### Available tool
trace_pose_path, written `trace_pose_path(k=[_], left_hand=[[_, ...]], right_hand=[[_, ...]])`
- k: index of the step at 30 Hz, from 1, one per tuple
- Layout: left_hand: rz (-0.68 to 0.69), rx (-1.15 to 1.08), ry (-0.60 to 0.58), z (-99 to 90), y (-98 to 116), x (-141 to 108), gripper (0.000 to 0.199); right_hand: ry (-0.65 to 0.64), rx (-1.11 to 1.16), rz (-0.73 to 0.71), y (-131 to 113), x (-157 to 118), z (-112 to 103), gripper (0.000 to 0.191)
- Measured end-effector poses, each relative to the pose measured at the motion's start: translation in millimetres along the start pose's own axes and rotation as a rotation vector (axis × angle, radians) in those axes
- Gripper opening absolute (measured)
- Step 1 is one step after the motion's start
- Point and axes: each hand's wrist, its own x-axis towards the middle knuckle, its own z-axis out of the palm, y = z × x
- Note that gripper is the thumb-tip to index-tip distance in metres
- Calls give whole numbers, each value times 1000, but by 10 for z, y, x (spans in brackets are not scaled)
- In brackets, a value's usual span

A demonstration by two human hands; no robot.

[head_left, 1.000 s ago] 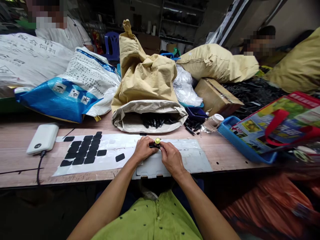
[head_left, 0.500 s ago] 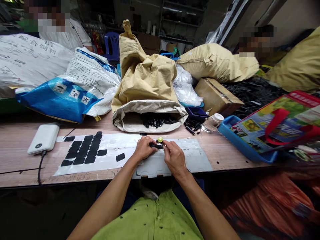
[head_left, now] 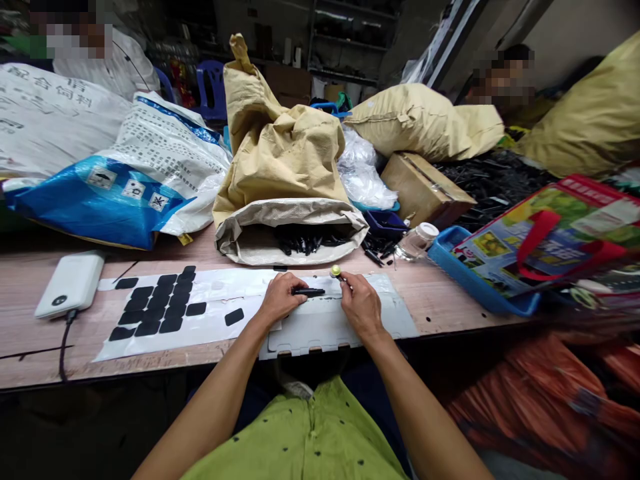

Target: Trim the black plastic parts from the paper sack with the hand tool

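My left hand [head_left: 281, 298] is closed around one end of a slim black pen-shaped piece [head_left: 311, 291], which points to the right above the grey board [head_left: 325, 323]. To its right, my right hand [head_left: 362, 303] pinches the thin dark handle of a small tool with a round yellow-green head [head_left: 335, 271]. That head stands a little above and to the right of the black piece, apart from it. Just beyond both hands lies the mouth of a tan sack [head_left: 285, 160], with several black pieces [head_left: 307, 243] inside.
Black rounded patches [head_left: 171, 312] lie on a white sheet [head_left: 210, 333] at the left, beside a white power bank [head_left: 70, 285] with a cable. At the right stand a clear jar [head_left: 417, 241], a blue tray [head_left: 480, 283] and a printed bag [head_left: 545, 240]. People sit across the table.
My right hand has drawn the yellow-green-headed tool away to the right, off the black piece. My left hand still holds that piece, now more exposed. The whole view has shifted slightly.
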Motion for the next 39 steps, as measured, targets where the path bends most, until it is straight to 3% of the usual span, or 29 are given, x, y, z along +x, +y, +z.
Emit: trace_pose_path(k=[3, 7, 14, 26, 29, 32, 35, 38, 39], left_hand=[[27, -26, 40, 14, -19, -9, 22], [38, -16, 46, 45, -51, -8, 14], [42, 24, 51, 75, -79, 4, 11], [16, -13, 52, 96, -100, 21, 11], [3, -12, 47, 56, -37, 8, 11], [-2, -123, 30, -6, 180, -192, 14], [-49, -412, -150, 0, 461, -626, 22], [-147, -651, -563, 185, 564, -1100, 24], [-174, -662, -633, 289, 529, -1219, 22]], right_hand=[[18, -66, 51, 177, 74, 28, 33], [46, -126, 16, 290, 74, 99, 36], [84, -226, -90, 282, -19, 241, 35], [77, -274, -73, 248, -46, 263, 34], [59, -274, -58, 233, -43, 253, 33], [58, -281, -55, 230, -40, 250, 31], [61, -304, -67, 235, -36, 252, 29], [51, -319, -61, 244, -32, 261, 28], [49, -322, -59, 248, -30, 266, 28]])
